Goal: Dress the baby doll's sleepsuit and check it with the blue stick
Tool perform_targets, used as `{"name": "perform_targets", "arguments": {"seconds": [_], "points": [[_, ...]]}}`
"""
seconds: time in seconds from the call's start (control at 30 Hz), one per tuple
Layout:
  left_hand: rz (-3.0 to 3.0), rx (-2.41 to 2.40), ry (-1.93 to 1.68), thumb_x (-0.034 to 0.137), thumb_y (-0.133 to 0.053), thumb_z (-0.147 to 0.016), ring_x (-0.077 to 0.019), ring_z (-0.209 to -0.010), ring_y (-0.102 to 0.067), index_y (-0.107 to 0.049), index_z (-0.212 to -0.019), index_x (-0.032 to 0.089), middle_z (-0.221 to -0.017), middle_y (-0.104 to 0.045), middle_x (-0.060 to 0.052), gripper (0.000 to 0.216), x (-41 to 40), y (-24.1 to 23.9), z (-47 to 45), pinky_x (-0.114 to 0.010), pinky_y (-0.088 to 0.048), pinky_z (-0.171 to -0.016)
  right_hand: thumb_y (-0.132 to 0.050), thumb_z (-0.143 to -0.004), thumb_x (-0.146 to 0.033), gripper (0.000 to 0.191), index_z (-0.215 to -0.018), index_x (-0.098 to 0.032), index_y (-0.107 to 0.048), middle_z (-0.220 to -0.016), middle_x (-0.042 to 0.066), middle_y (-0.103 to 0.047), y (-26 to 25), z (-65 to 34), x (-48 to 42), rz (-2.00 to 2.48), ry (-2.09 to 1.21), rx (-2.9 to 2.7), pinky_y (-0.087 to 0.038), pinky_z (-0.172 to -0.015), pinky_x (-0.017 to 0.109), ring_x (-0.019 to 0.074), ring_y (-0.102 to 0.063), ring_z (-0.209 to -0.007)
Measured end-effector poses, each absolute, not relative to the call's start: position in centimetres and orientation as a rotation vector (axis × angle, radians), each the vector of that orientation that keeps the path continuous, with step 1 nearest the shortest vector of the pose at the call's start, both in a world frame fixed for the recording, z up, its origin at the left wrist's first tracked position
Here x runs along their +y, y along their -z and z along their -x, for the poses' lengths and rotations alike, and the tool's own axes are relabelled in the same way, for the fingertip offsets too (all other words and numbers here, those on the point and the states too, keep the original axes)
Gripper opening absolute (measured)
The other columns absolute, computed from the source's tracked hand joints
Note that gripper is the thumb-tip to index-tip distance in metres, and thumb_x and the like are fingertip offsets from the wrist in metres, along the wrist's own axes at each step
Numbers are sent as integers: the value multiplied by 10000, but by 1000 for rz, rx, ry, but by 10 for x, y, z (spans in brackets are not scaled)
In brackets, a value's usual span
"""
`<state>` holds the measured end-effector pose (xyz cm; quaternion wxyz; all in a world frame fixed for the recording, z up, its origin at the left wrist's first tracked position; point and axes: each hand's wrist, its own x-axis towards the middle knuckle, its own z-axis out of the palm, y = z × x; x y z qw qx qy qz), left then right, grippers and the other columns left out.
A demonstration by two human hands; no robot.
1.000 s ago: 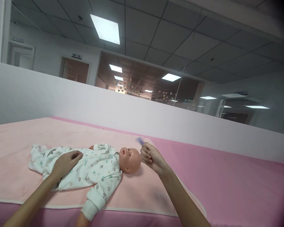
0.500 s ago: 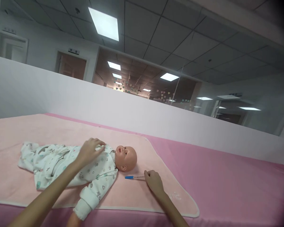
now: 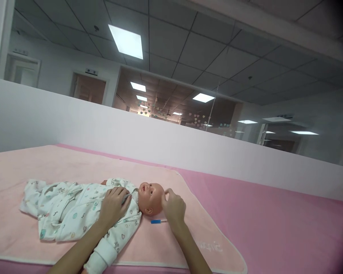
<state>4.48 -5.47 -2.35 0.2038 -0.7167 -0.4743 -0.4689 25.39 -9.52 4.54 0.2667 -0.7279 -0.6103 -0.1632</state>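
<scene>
A baby doll (image 3: 150, 193) in a white printed romper (image 3: 74, 209) lies on its back on a light pink towel (image 3: 31, 167), head to the right. My left hand (image 3: 113, 205) rests on the doll's chest near the collar, fingers curled onto the fabric. My right hand (image 3: 173, 207) touches the top of the doll's head, fingers loosely bent, nothing in them. A thin thermometer with a blue tip (image 3: 157, 221) lies on the towel just below the head, partly hidden by my right hand.
The towel lies on a brighter pink sheet (image 3: 274, 228) that covers the bed. A low white partition (image 3: 188, 148) runs along the far side. Beyond it are glass walls, doorways and ceiling lights.
My right hand set the thermometer down on the towel, then moved up to the doll's head. My left hand shifted from the doll's belly to its chest near the collar.
</scene>
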Motion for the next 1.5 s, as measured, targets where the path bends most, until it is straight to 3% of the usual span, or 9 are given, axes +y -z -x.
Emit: {"name": "perform_targets", "arguments": {"seconds": [0.17,0.33,0.47,0.57,0.83,1.17,1.5], "points": [[1976,-1281,1378,260,-443,-840,-239,-916,-537,-588,-884,191,-991,-611,-85,166,-52,28,-41,-360,-393,-778,-440,-838,-268,208,-770,-207,-627,-610,7,-620,-51,-169,-80,1322,363,-1775,-323,-550,223,130,-564,-583],[2029,-1263,1414,216,-459,-786,-269,-963,-522,-553,-1016,166,-1032,-597,-117,254,-47,33,-36,-388,-401,-801,-412,-797,-107,193,-826,-179,-589,-800,35,-637,-8,-127,-53,1032,103,-1659,-406,-699,234,141,-571,-756],[2138,-1333,1417,210,-450,-801,-244,-850,-559,-568,-942,196,-900,-644,-75,184,-45,35,-36,-372,-405,-759,-359,-820,-86,232,-826,-179,-571,-829,47,-592,16,-123,-50,954,-29,-1492,-427,-734,249,144,-539,-781],[2150,-1373,1484,255,-442,-825,-240,-855,-572,-577,-957,202,-916,-661,-68,196,-45,35,-36,-368,-406,-767,-355,-823,-80,228,-817,-182,-560,-819,42,-565,19,-124,-53,912,-72,-1446,-433,-740,253,142,-526,-779],[2157,-1562,1743,343,-332,-869,-214,-790,-592,-616,-934,197,-889,-679,-65,326,-48,27,-36,-335,-432,-718,-388,-680,11,291,-812,-175,-570,-832,47,-547,18,-123,-54,874,30,-1554,-426,-754,288,168,-501,-825],[2241,-1658,1980,441,-364,-841,-202,-728,-622,-639,-902,191,-853,-706,-50,377,-49,20,-31,-284,-447,-657,-420,-717,-30,241,-857,-180,-546,-902,59,-556,16,-124,-59,837,-67,-1585,-439,-819,312,173,-516,-883],[2205,-1653,1848,430,-314,-878,-177,-645,-600,-595,-828,206,-711,-664,-5,363,-53,18,-35,-276,-408,-638,-455,-764,-83,184,-890,-177,-551,-881,52,-581,21,-124,-56,853,-197,-1458,-453,-797,284,160,-542,-849]]}}
